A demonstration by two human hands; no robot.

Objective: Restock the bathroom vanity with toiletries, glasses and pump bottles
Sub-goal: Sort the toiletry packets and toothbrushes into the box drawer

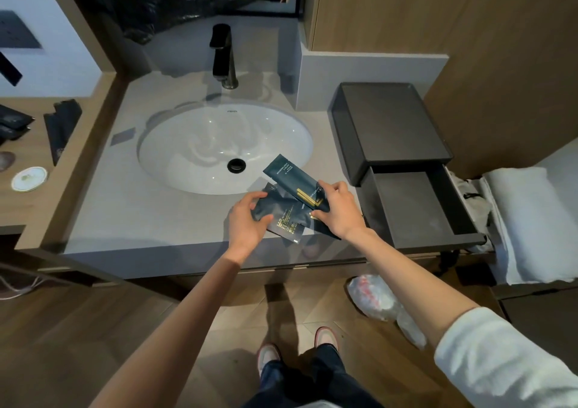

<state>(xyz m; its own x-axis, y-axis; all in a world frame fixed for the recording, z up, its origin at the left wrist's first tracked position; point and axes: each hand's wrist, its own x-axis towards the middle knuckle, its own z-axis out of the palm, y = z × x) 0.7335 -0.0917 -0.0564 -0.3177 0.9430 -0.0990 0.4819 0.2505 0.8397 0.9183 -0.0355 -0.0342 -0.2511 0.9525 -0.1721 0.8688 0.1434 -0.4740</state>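
Both hands hold a fan of dark blue toiletry packets (289, 207) with gold print, just above the front of the grey vanity top (125, 207). My left hand (248, 223) grips the lower packets from the left, thumb on top. My right hand (337, 209) pinches a long dark packet (286, 174) that sticks up over the sink rim. To the right stands a black drawer box (391, 126) with its drawer (413, 210) pulled open and nothing visible inside.
A white oval sink (194, 145) with a black tap (223, 56) fills the middle of the top. Dark packets (61, 124) and a small round dish (29, 178) lie on the wooden ledge at left. White towels (528, 220) lie at right. A plastic bag (378, 298) lies on the floor.
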